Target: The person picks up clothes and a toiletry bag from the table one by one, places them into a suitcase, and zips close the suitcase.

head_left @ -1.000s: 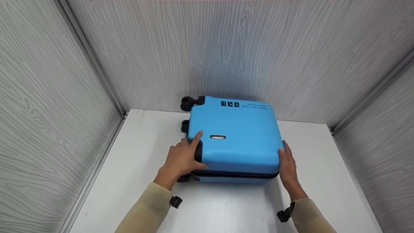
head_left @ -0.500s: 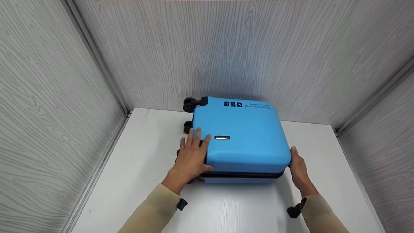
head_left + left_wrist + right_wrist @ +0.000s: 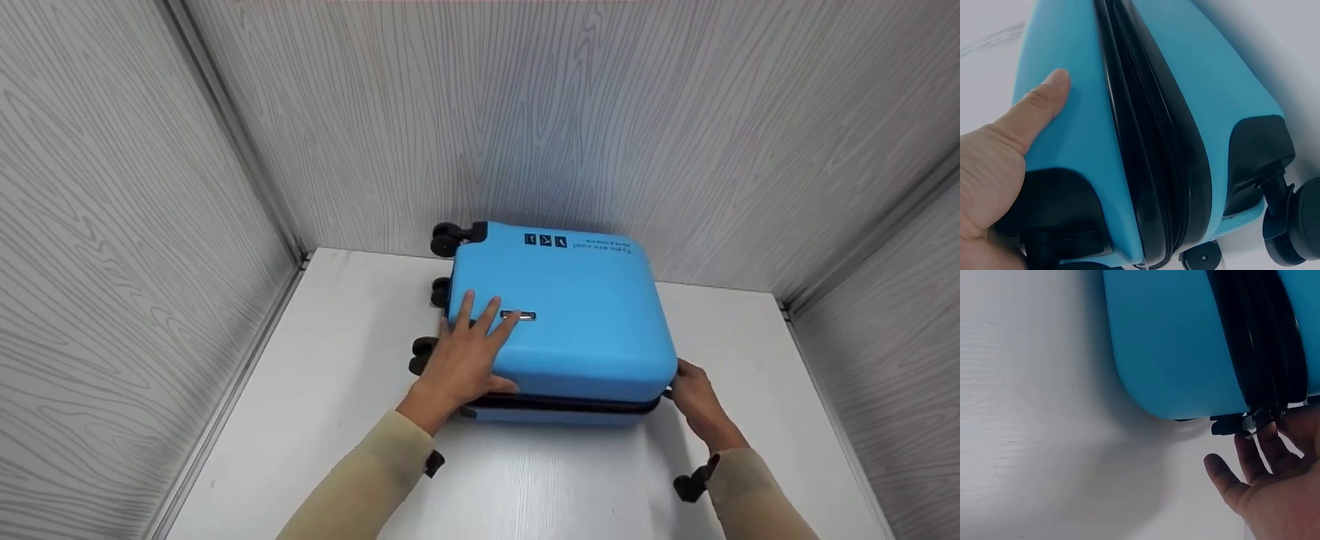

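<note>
A light blue hard-shell suitcase lies flat with its wheels to the left. Fingers spread, my left hand rests on its near left corner; in the left wrist view the thumb presses the shell beside the zipper. At the right end, my right hand has its fingers curled beside the near corner. The right wrist view shows its thumb and fingertips at a small dark and silver zipper pull, which they seem to pinch. How firm that grip is cannot be seen.
The suitcase lies on a white tabletop, close to the grey wood-grain back panel. Side panels rise at left and right. Black caster wheels stick out on the left.
My left hand has slid right and further onto the suitcase's top, fingers spreading. My right hand has left the shell's upper edge and dropped lower at the right end, its fingers curling in.
</note>
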Demonstrator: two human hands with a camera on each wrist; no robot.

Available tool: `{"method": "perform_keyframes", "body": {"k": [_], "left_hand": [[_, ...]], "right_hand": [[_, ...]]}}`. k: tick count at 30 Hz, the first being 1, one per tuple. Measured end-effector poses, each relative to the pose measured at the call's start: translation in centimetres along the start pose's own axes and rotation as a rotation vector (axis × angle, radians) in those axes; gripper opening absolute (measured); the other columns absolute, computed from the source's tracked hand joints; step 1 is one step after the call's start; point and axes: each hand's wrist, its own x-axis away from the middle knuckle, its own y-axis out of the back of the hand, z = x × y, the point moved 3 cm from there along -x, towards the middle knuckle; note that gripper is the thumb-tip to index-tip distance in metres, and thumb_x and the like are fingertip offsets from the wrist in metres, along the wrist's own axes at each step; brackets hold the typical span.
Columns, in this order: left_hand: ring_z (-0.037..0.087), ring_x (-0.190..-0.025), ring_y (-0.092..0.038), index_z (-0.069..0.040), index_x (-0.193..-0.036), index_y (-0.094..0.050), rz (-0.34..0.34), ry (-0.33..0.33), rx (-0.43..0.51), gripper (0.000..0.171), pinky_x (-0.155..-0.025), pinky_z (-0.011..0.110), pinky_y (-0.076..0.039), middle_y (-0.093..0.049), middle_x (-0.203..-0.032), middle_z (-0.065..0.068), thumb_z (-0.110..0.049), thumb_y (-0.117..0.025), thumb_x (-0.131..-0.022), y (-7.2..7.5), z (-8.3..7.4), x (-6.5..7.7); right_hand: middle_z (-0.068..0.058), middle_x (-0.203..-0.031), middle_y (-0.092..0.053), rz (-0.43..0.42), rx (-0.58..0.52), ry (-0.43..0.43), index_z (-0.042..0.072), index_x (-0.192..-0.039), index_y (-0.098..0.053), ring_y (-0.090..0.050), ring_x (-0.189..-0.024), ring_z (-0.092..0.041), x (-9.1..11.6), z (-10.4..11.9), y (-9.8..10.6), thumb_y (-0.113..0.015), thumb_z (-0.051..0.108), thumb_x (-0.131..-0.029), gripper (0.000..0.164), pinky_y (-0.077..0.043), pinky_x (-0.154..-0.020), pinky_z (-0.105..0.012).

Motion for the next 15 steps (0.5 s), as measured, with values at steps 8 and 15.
{"method": "perform_keyframes", "body": {"k": [8, 15], "left_hand": [[0.047, -0.162, -0.007, -0.029, -0.169, -0.027, -0.003, 0.006, 0.020, 0.118, -0.110, 0.078, -0.038, -0.022, -0.176, 0.009, -0.073, -0.082, -0.075, -0.07, 0.00, 0.08], [0.046, -0.163, -0.009, -0.026, -0.169, -0.030, -0.035, 0.013, -0.017, 0.116, -0.115, 0.082, -0.024, -0.025, -0.175, 0.012, -0.080, -0.074, -0.076, 0.02, -0.19, 0.12]], "right_hand": [[-0.024, -0.123, -0.068, -0.141, 0.195, 0.095, -0.009, -0.137, -0.061, -0.063, -0.107, -0.024, 0.28, -0.21, 0.59, -0.044, 0.009, -0.111, 0.036, -0.055, -0.094, -0.043], [-0.026, -0.113, -0.066, -0.298, 0.478, 0.179, -0.009, -0.123, -0.069, -0.064, -0.104, -0.039, 0.55, -0.12, 0.66, -0.052, 0.008, -0.107, 0.029, -0.050, -0.086, -0.050]]}}
